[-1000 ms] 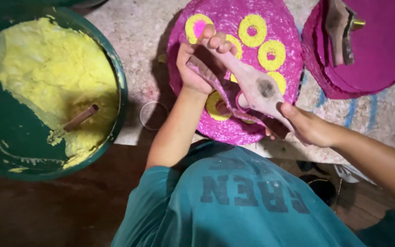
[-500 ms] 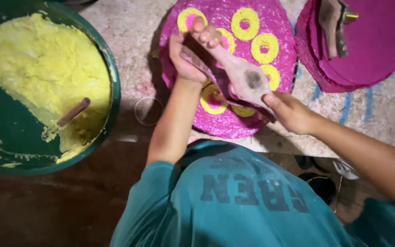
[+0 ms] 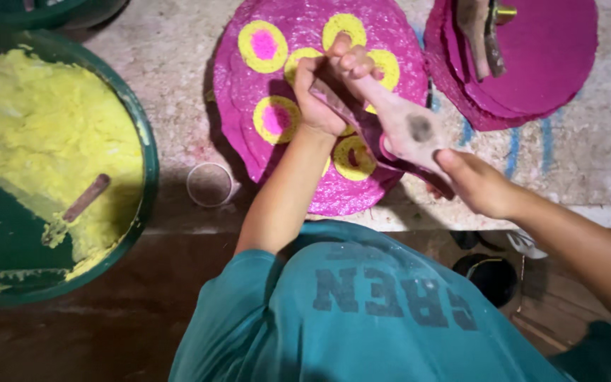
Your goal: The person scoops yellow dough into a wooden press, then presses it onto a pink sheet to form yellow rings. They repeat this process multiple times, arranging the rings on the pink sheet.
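Left hand [image 3: 319,95] clenched round the top of the paddle [image 3: 404,124]; right hand [image 3: 479,182] grips its lower end. Paddle lies tilted over the pink disc [image 3: 284,78]. I count five yellow rings [image 3: 263,44] visible. One green tub [image 3: 146,152] of yellow paste [image 3: 30,127], one stick [image 3: 83,201], one cup [image 3: 210,184], one pink stack [image 3: 546,64]. Since the earlier frame, both hands sit lower on the disc.

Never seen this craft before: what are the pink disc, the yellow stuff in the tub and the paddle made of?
Pink disc: seemingly wet fibre pulp, grainy and glistening. Yellow stuff: soft, lumpy wet pulp or paste, likely what forms the disc's rings. Paddle, in both hands: probably worn wood, matt, pale and stained pink.
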